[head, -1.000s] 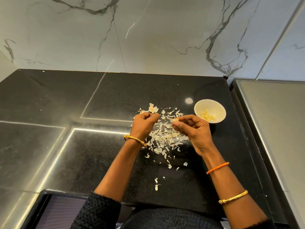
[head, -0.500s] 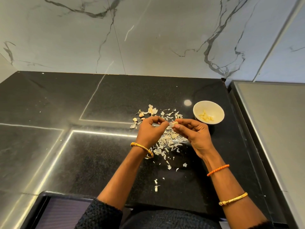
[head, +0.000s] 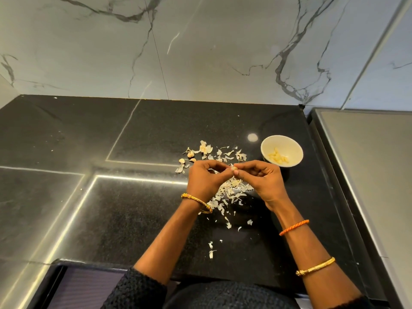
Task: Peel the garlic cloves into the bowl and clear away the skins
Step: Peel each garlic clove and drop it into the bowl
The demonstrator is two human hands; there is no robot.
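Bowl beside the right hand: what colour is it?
The bowl is white or cream, with pale peeled garlic cloves inside; the head view shows it.

black stone counter (head: 89, 219) | marble wall (head: 200, 52) | grey steel surface (head: 367, 163) at right

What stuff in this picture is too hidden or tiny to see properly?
- Garlic clove, head view: fingertips of the left hand and right hand cover most of it, so how much skin remains is unclear.
- Skins: the hands hide part of the pile.
- Peeled cloves in the bowl: too small to count.
- Unpeeled cloves: too small and mixed with skins to count.
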